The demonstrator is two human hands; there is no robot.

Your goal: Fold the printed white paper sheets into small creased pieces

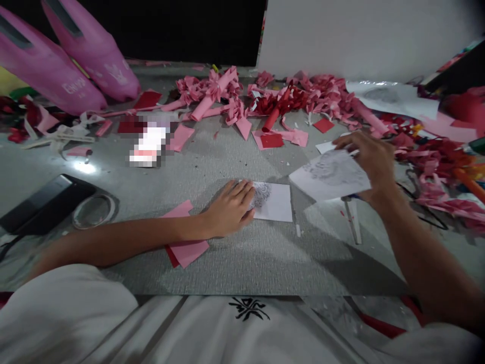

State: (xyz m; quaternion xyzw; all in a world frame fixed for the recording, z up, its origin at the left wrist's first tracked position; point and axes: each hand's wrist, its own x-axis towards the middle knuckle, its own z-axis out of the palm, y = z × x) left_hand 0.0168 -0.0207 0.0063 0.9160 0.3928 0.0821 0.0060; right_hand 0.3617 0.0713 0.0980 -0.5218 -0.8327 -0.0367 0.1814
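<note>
My left hand (232, 208) lies flat with its fingers stretched over the left part of a white paper card (278, 202). A dark swirling pattern shows on that card beside my fingertips. Off to the right, my right hand (373, 162) pinches a sheet of white paper (329, 174) by its upper edge, holding it tilted above the table. Grey printed or drawn marks run across this sheet, slightly blurred. Under my left forearm lie pink paper pieces (189, 253), with a red one partly hidden below them.
Pink and red paper strips and rolls (215, 93) heap along the back and right of the table (242, 268). Two pink bottles (94, 55) stand at back left. A black phone-like device (45, 202) and a tape roll (93, 211) lie at left. White scissors-like blades (353, 222) sit right.
</note>
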